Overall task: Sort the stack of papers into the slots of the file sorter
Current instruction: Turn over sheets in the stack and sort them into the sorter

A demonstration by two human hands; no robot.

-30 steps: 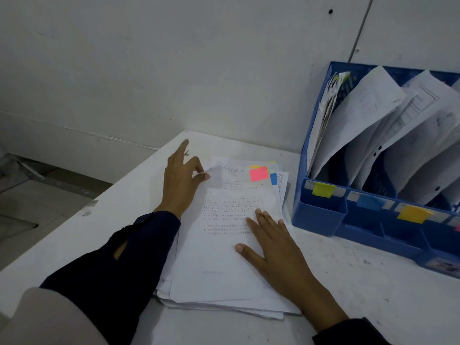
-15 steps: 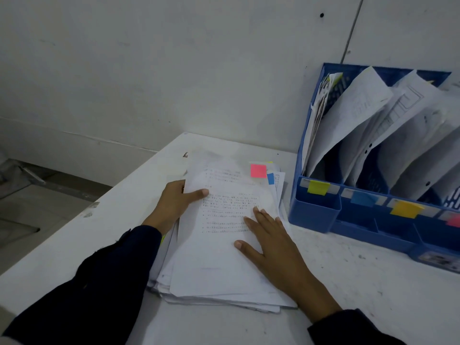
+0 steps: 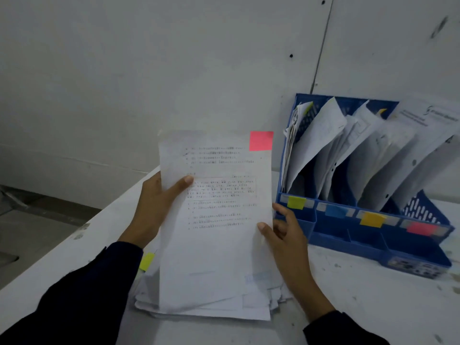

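A printed sheet [image 3: 219, 235] with a pink sticky tab [image 3: 261, 140] at its top right corner is lifted above the stack of papers [image 3: 206, 307] on the white table. My left hand [image 3: 154, 207] grips the sheet's left edge, thumb across the front. My right hand [image 3: 286, 235] pinches its right edge. The blue file sorter [image 3: 368, 235] stands to the right against the wall. Its slots hold leaning papers and carry yellow-green [image 3: 296, 202], blue [image 3: 336, 211], orange-yellow [image 3: 372, 219] and pink [image 3: 422, 228] labels.
The white table [image 3: 373, 295] ends at a left edge with the floor [image 3: 37, 232] below. A white wall [image 3: 174, 70] rises right behind the table and sorter. A yellow tab [image 3: 146, 261] pokes out of the stack by my left sleeve.
Both hands have picked the top sheet with the pink tab up off the stack and raised it. The right hand went from pressing flat on the stack to pinching the sheet's edge.
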